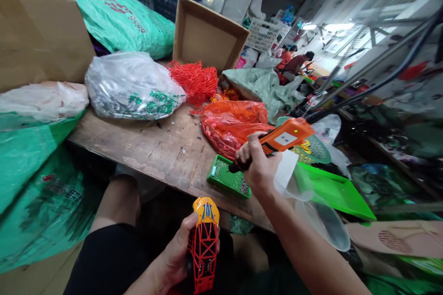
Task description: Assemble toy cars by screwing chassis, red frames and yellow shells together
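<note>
My left hand [178,244] is closed around a toy vehicle [206,212] with a yellow body and a red lattice frame, held low in front of the table edge. In my right hand [258,161] is an orange and black electric screwdriver [289,134], its dark tip pointing left and down. That tip hangs over a small green perforated tray [224,177], where small dark screws lie at the right end. Whether the tip touches anything in the tray I cannot tell. Just behind the screwdriver lies a red plastic bag [231,120] of parts.
Red lattice parts [195,80] are heaped behind the wooden table [152,147], near an open cardboard box [211,32]. A filled white bag [131,85] lies at the left. Clear plastic tubs [325,223] and a bright green tray [337,189] stand right. People [294,62] sit farther back.
</note>
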Demonstrator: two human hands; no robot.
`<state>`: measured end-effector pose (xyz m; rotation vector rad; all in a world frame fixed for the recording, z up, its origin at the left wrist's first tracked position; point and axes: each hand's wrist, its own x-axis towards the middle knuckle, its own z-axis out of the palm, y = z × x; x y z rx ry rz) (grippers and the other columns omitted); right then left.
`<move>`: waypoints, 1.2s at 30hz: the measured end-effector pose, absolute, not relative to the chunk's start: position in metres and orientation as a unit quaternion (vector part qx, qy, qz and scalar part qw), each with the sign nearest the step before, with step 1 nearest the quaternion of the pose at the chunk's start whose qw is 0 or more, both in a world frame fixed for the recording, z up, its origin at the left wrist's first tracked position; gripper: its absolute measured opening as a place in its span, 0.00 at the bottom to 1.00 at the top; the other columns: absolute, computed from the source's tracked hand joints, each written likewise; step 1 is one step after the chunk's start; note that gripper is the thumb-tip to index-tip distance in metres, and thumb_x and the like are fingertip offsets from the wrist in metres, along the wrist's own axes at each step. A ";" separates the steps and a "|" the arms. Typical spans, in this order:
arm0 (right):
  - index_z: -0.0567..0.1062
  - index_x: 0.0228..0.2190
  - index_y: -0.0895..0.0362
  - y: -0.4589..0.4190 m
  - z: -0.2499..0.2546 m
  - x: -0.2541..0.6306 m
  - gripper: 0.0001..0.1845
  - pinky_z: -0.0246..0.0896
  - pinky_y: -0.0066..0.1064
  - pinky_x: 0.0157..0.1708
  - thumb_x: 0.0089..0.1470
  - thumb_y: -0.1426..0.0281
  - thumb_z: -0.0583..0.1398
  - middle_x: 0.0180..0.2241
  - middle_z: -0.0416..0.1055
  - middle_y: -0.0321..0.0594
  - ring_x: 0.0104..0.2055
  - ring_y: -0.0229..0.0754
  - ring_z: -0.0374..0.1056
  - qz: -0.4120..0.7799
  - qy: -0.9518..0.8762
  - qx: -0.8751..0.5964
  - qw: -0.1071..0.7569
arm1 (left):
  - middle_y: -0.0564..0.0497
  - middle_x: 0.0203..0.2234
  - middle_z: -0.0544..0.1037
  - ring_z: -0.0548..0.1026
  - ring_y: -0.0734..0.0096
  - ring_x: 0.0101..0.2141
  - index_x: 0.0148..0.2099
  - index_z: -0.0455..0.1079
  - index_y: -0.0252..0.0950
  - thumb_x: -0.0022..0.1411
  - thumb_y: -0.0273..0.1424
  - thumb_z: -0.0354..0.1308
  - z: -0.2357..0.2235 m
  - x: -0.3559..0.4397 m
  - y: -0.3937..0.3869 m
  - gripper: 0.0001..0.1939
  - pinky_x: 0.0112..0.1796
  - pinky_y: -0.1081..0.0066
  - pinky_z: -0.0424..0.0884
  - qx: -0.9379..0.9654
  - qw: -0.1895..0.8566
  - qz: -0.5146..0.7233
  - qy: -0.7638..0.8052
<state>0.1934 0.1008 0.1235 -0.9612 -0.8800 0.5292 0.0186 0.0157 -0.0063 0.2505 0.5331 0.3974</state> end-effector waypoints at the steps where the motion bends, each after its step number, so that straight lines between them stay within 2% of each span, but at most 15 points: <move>1: 0.67 0.31 0.53 0.106 0.118 0.196 0.19 0.52 0.25 0.16 0.51 0.60 0.71 0.14 0.57 0.20 0.14 0.30 0.51 0.241 -0.404 -0.442 0.764 | 0.45 0.22 0.76 0.71 0.72 0.22 0.35 0.78 0.28 0.54 0.59 0.61 -0.006 0.019 0.016 0.34 0.25 0.75 0.67 0.126 0.937 0.193 0.262; 10: 0.67 0.33 0.54 0.125 0.096 0.208 0.17 0.54 0.24 0.15 0.53 0.61 0.69 0.16 0.58 0.21 0.14 0.29 0.54 0.238 -0.397 -0.443 0.768 | 0.45 0.23 0.77 0.72 0.71 0.23 0.36 0.78 0.28 0.50 0.60 0.64 -0.004 0.023 0.019 0.35 0.26 0.74 0.68 0.119 0.930 0.198 0.284; 22: 0.67 0.33 0.54 0.125 0.093 0.209 0.17 0.54 0.24 0.15 0.52 0.61 0.69 0.17 0.59 0.22 0.14 0.29 0.55 0.237 -0.398 -0.452 0.762 | 0.44 0.22 0.78 0.73 0.70 0.22 0.36 0.77 0.28 0.59 0.57 0.58 -0.011 0.021 0.021 0.32 0.25 0.74 0.68 0.096 0.941 0.189 0.264; 30: 0.68 0.32 0.55 0.124 0.093 0.207 0.16 0.54 0.24 0.15 0.53 0.61 0.69 0.16 0.59 0.22 0.14 0.29 0.54 0.240 -0.399 -0.443 0.766 | 0.46 0.22 0.78 0.74 0.69 0.22 0.35 0.77 0.31 0.59 0.55 0.60 -0.009 0.022 0.022 0.28 0.25 0.72 0.68 0.076 0.945 0.188 0.257; 36: 0.68 0.33 0.55 0.126 0.093 0.209 0.16 0.55 0.24 0.16 0.53 0.62 0.70 0.16 0.61 0.22 0.14 0.29 0.56 0.244 -0.401 -0.442 0.764 | 0.45 0.23 0.78 0.73 0.69 0.23 0.35 0.77 0.29 0.59 0.56 0.58 -0.010 0.023 0.022 0.31 0.26 0.73 0.69 0.079 0.944 0.188 0.260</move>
